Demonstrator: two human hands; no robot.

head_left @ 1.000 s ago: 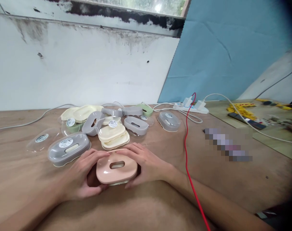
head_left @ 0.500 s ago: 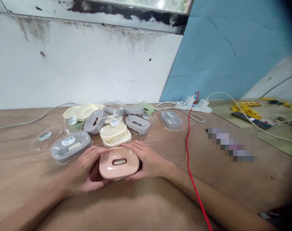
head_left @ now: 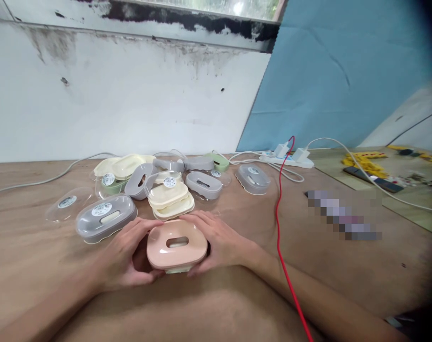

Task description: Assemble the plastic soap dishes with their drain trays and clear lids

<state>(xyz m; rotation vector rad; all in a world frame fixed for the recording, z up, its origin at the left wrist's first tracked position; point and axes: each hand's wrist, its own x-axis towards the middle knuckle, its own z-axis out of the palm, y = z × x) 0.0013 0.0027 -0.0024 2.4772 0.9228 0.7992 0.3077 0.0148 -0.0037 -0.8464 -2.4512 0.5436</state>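
Note:
Both my hands hold a pink oval plastic box (head_left: 176, 259) with a slot in its domed top, just above the table. A cream-coloured base (head_left: 178, 270) shows below its front edge. My left hand (head_left: 128, 254) grips the left end, thumb low in front and fingers along the back. At the right end, my right hand (head_left: 216, 242) has its fingers over the back rim and its thumb under the front. Right behind the box lie stacked cream trays (head_left: 173, 209), with a clear labelled cover on top. Near my left hand sits a grey oval box (head_left: 107, 223) under a clear cover.
Grey slotted shells (head_left: 204, 185), a green piece (head_left: 219, 162) and clear covers (head_left: 68, 203) crowd the back left. Another grey box (head_left: 253, 178) stands further right. A red cable (head_left: 278, 228) runs from a power strip (head_left: 301, 161) across the table. A pixelated object (head_left: 342, 216) lies right.
The pink box has tilted slightly, its front rim lower, and more of the cream base shows beneath it. Both hands keep their hold.

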